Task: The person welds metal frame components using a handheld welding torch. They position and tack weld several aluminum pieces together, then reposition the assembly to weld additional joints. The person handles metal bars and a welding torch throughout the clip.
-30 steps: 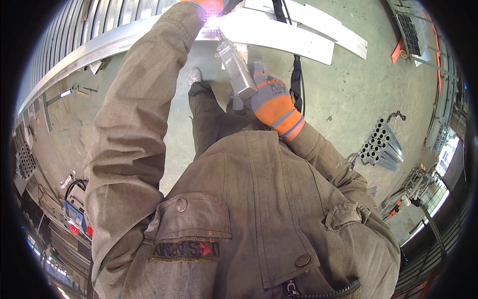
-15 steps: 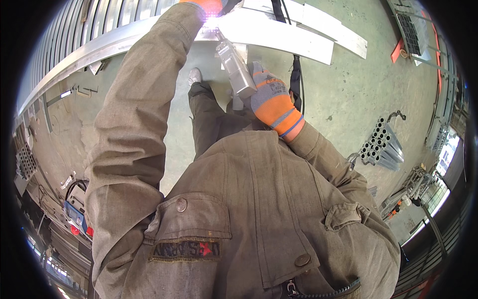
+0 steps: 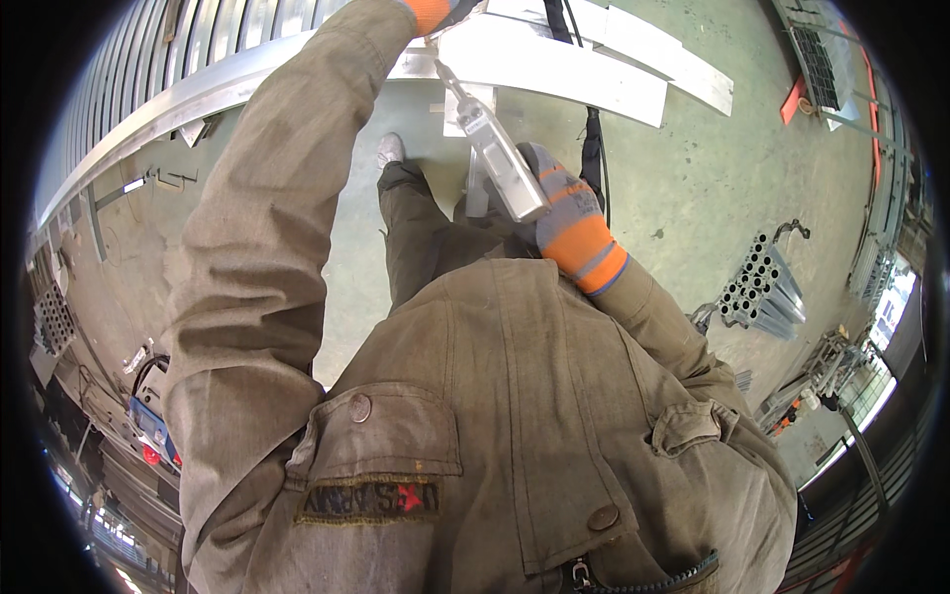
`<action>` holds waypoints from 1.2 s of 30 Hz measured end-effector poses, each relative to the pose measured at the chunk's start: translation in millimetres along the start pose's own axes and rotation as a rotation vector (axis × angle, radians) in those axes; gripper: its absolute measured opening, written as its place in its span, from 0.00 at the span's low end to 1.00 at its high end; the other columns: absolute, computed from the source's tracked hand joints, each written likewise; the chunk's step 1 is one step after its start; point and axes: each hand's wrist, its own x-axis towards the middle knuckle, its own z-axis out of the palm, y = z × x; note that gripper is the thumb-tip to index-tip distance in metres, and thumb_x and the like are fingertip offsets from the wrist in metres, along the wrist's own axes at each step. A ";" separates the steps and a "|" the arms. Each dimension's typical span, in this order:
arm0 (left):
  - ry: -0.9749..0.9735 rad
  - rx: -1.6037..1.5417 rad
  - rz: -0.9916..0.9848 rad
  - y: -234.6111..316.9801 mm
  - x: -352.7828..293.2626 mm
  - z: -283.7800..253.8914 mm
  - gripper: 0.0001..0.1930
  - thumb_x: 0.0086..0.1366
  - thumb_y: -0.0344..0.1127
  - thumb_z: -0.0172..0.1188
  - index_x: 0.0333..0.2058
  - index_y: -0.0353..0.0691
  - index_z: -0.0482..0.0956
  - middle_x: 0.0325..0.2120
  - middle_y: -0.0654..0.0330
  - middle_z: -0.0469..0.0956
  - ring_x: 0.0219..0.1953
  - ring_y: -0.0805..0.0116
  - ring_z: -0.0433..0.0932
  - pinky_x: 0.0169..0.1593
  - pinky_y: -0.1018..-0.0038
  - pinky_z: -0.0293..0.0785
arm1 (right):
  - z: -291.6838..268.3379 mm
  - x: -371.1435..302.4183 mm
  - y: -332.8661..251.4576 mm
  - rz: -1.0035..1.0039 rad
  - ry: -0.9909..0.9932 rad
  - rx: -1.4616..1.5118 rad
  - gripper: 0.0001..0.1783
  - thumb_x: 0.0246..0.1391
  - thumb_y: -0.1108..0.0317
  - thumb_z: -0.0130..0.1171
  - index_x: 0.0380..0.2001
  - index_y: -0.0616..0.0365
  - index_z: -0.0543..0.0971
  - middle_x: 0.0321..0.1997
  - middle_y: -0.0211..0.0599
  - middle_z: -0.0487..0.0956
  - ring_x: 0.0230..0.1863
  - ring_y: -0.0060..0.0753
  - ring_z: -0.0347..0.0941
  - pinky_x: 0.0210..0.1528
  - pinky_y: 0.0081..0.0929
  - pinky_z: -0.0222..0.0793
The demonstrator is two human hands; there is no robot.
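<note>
The right grip [image 3: 574, 213] is closed around the torch [image 3: 500, 163], in front of the body; its long axis slants forward and leftward, tip pointing at the panel [image 3: 564, 79]. The left grip's [image 3: 435, 14] closure I cannot tell.

Left hand [image 3: 433, 14] slipping past the top edge — whatever its fingers are doing is not showing.
A pale boxy tool [image 3: 507, 170] is hiding most of the right hand's [image 3: 576, 220] fingers; the left sleeve [image 3: 267, 238] is covering part of a blue machine [image 3: 150, 420] — its details looking too small to tell.
</note>
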 end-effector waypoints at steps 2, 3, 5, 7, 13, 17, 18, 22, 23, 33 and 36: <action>-0.034 -0.016 -0.025 1.0 4.6 -2.6 0.21 0.74 0.51 0.55 0.45 0.39 0.87 0.42 0.42 0.87 0.48 0.41 0.85 0.54 0.50 0.79 | -2.2 -6.3 3.6 0.008 -0.032 0.005 0.36 0.57 0.60 0.69 0.66 0.58 0.68 0.52 0.56 0.81 0.53 0.63 0.79 0.54 0.51 0.75; -0.052 -0.024 -0.036 3.5 7.0 -3.2 0.21 0.74 0.50 0.55 0.45 0.39 0.86 0.42 0.41 0.87 0.48 0.41 0.85 0.54 0.50 0.79 | -2.1 -8.8 5.0 0.036 -0.051 0.009 0.36 0.57 0.60 0.68 0.66 0.57 0.68 0.53 0.56 0.81 0.54 0.63 0.79 0.54 0.51 0.75; -0.254 0.022 -0.032 8.5 19.0 -6.0 0.20 0.74 0.49 0.54 0.46 0.39 0.86 0.42 0.41 0.87 0.49 0.41 0.85 0.55 0.51 0.79 | -1.6 -12.2 8.0 0.081 -0.066 0.004 0.35 0.58 0.62 0.67 0.66 0.55 0.67 0.55 0.56 0.80 0.54 0.63 0.79 0.54 0.52 0.75; -0.310 0.025 -0.049 17.6 29.8 -3.7 0.19 0.73 0.48 0.55 0.45 0.38 0.86 0.42 0.41 0.87 0.49 0.41 0.85 0.54 0.51 0.79 | 1.8 -12.9 10.3 0.102 -0.070 -0.005 0.32 0.58 0.63 0.66 0.65 0.55 0.68 0.55 0.55 0.81 0.55 0.64 0.79 0.55 0.52 0.75; -0.180 -0.116 -0.037 13.3 32.7 -3.0 0.16 0.72 0.44 0.58 0.40 0.37 0.86 0.37 0.44 0.87 0.39 0.43 0.86 0.46 0.52 0.80 | 0.5 -20.4 18.0 0.099 0.026 0.102 0.26 0.64 0.59 0.64 0.60 0.56 0.73 0.53 0.49 0.82 0.54 0.56 0.81 0.54 0.44 0.75; -0.282 -0.435 -0.197 -7.2 23.1 -14.1 0.13 0.71 0.44 0.63 0.39 0.39 0.87 0.29 0.52 0.85 0.30 0.61 0.84 0.38 0.60 0.79 | -0.4 -18.5 19.9 0.102 0.044 0.029 0.25 0.65 0.57 0.64 0.61 0.57 0.74 0.52 0.48 0.82 0.53 0.55 0.81 0.56 0.44 0.74; -0.312 -0.425 -0.177 -8.0 19.6 -14.5 0.13 0.71 0.43 0.63 0.38 0.39 0.87 0.29 0.53 0.85 0.29 0.63 0.84 0.37 0.61 0.79 | -0.1 -17.7 19.4 0.064 0.073 0.079 0.26 0.65 0.57 0.64 0.61 0.57 0.74 0.52 0.48 0.82 0.53 0.55 0.81 0.56 0.44 0.74; -0.262 -0.416 -0.229 0.3 12.4 -15.5 0.13 0.71 0.44 0.63 0.38 0.40 0.87 0.27 0.53 0.85 0.28 0.62 0.84 0.36 0.62 0.79 | -1.5 -12.6 12.6 0.049 0.065 0.088 0.29 0.60 0.61 0.66 0.61 0.57 0.72 0.51 0.51 0.82 0.53 0.58 0.80 0.53 0.48 0.76; -0.229 -0.472 -0.299 3.1 9.6 -16.1 0.14 0.71 0.44 0.63 0.38 0.40 0.87 0.27 0.52 0.86 0.29 0.60 0.85 0.36 0.61 0.80 | -2.8 -10.6 9.8 0.030 0.067 0.057 0.30 0.57 0.63 0.67 0.61 0.57 0.71 0.51 0.52 0.82 0.54 0.60 0.79 0.52 0.50 0.76; -0.050 -0.105 -0.088 17.3 -2.9 -29.2 0.21 0.70 0.53 0.61 0.39 0.39 0.89 0.28 0.46 0.86 0.33 0.46 0.87 0.43 0.53 0.81 | 2.1 19.0 -9.7 0.013 0.051 -0.038 0.30 0.50 0.60 0.73 0.53 0.58 0.72 0.45 0.51 0.83 0.49 0.59 0.80 0.48 0.50 0.77; -0.095 -0.186 -0.165 21.5 -3.1 -32.0 0.22 0.70 0.54 0.61 0.39 0.39 0.89 0.27 0.45 0.86 0.34 0.46 0.87 0.44 0.53 0.82 | 6.6 23.3 -9.5 0.034 0.026 -0.079 0.31 0.50 0.59 0.74 0.53 0.57 0.72 0.45 0.50 0.83 0.49 0.57 0.81 0.48 0.50 0.77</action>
